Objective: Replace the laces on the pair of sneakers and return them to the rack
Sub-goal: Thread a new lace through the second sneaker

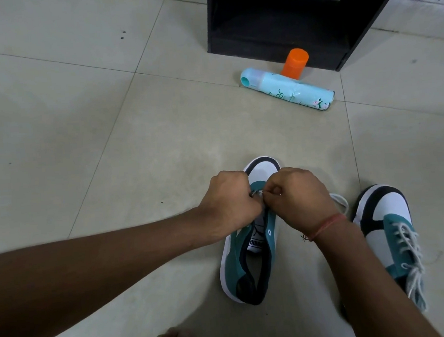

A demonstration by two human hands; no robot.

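Both forearms reach down to where the left hand (229,202) and right hand (300,196) each pinch the thin, limp white lace (337,199) at the near sneaker (250,267) on the floor (106,124), best held near its stiff tip, the laced sneaker (388,235) just beside.

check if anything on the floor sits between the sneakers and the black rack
Yes. A light blue spray can lies on its side on the floor, and an orange cap stands behind it at the rack front edge, both between the sneaker being laced and the rack.
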